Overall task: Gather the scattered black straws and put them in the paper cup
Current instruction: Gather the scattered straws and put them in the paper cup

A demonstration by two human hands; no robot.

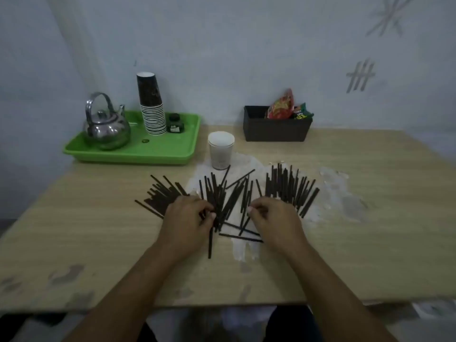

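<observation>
Several black straws (286,186) lie fanned across the middle of the wooden table (74,230) in three loose clusters. A white paper cup (220,153) stands upright just behind them, its inside not visible. My left hand (187,218) rests on the near ends of the middle cluster, fingers curled around a bunch of straws. My right hand (274,218) is beside it, fingertips pinched at the ends of straws between the middle and right clusters. Both hands hide the straw ends beneath them.
A green tray (153,154) at the back left carries a metal kettle (106,127), a stack of dark paper cups (151,104) and a small ink bottle (175,124). A black box (276,129) with snack packets stands at the back right. White patches mark the tabletop.
</observation>
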